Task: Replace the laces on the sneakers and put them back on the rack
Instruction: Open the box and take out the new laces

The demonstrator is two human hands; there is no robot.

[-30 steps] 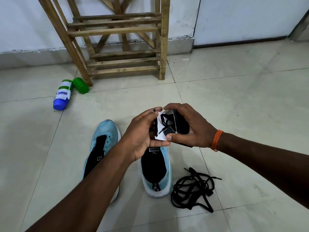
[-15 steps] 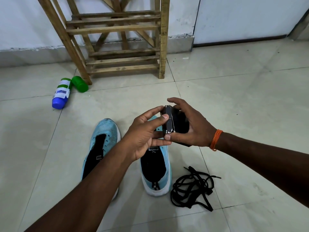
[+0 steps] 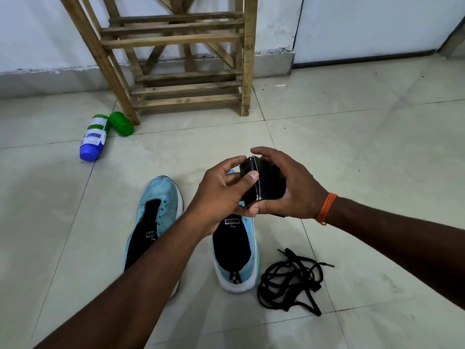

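Two light blue sneakers with black tongues and no laces lie on the tiled floor, the left sneaker [image 3: 156, 212] and the right sneaker [image 3: 236, 250] side by side, heels toward me. A loose pile of black laces [image 3: 292, 280] lies just right of the right sneaker. Above the sneakers both hands hold a small black lace packet [image 3: 264, 182] with a white edge. My left hand [image 3: 221, 195] pinches its left flap with thumb and fingers. My right hand [image 3: 292, 185] cups its right side. The wooden rack [image 3: 181, 61] stands against the wall beyond.
A white bottle with a blue cap [image 3: 93, 138] lies on the floor left of the rack's leg, with a green cup [image 3: 122, 123] beside it. A white wall and a door panel [image 3: 372, 26] close the far side. Bare tiles stretch right of my hands.
The packet's white inner flap and the black laces inside showed a second ago; now the flap is folded shut and only the black outside shows. Both hands stay on the packet.
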